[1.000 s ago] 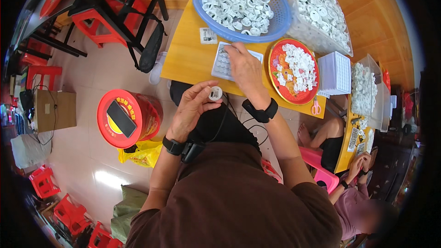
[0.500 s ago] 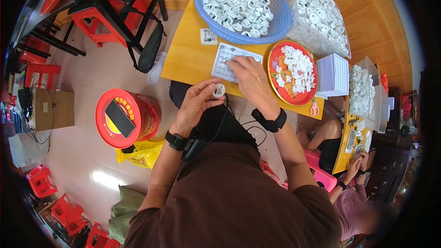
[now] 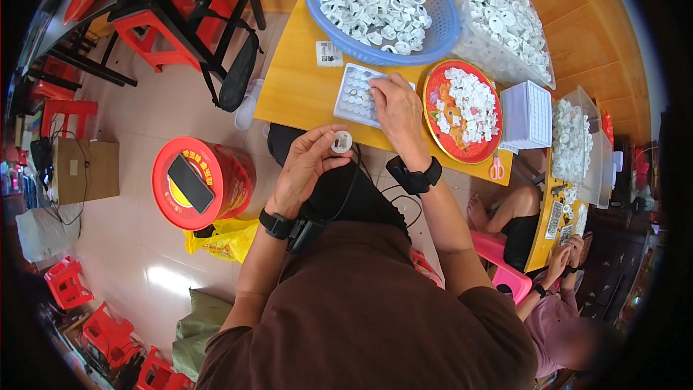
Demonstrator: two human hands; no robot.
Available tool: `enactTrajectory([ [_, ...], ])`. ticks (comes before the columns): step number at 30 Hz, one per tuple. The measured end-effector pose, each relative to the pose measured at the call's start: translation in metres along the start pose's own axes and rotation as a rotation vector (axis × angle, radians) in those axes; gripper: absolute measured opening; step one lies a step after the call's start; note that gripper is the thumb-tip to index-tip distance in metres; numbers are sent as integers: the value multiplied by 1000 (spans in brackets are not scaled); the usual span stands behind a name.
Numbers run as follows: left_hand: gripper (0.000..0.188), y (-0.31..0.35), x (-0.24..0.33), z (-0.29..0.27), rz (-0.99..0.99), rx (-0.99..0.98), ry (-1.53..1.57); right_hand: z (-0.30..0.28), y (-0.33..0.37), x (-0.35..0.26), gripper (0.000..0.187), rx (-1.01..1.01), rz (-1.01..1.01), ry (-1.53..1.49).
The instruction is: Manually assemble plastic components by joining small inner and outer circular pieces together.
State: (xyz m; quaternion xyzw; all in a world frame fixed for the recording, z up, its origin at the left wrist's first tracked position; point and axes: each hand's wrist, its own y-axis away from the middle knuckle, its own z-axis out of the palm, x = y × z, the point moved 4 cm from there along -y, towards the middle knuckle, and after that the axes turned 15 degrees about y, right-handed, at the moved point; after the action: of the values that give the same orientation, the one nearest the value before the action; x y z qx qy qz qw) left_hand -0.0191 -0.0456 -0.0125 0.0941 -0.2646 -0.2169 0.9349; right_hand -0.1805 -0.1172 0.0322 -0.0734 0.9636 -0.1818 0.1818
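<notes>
My left hand [image 3: 302,167] pinches a small round white plastic part [image 3: 342,142] between thumb and fingers, just in front of the table edge. In the part's face there is a dark slot. My right hand [image 3: 401,114] is over the right side of a white tray [image 3: 349,110] with rows of small round pockets. Its thumb and forefinger are pressed together at the tips; whatever lies between them is too small to make out. Small pale round pieces sit in the tray, and my right hand covers part of it. Beside that hand stands a red plate [image 3: 453,149] heaped with small white parts.
A blue basket [image 3: 322,23] and a clear bin [image 3: 473,65] of white parts stand behind the tray. Stacked white trays [image 3: 525,117] and pink scissors [image 3: 497,168] are to the right. A co-worker's hands [image 3: 567,256] are at another table. A phone [image 3: 190,183] lies on a red bucket [image 3: 234,177].
My right hand has shifted a little to the right and away from me over the tray, uncovering more of its pockets. My left hand keeps the round white part in nearly the same place.
</notes>
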Motion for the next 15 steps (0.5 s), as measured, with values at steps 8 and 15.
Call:
enactTrajectory([
  [8, 31, 2, 2, -1, 7, -4, 19, 7, -2, 9, 7, -21, -27, -62],
  [15, 31, 3, 6, 4, 5, -17, 47, 4, -4, 16, 9, -91, 110, -209],
])
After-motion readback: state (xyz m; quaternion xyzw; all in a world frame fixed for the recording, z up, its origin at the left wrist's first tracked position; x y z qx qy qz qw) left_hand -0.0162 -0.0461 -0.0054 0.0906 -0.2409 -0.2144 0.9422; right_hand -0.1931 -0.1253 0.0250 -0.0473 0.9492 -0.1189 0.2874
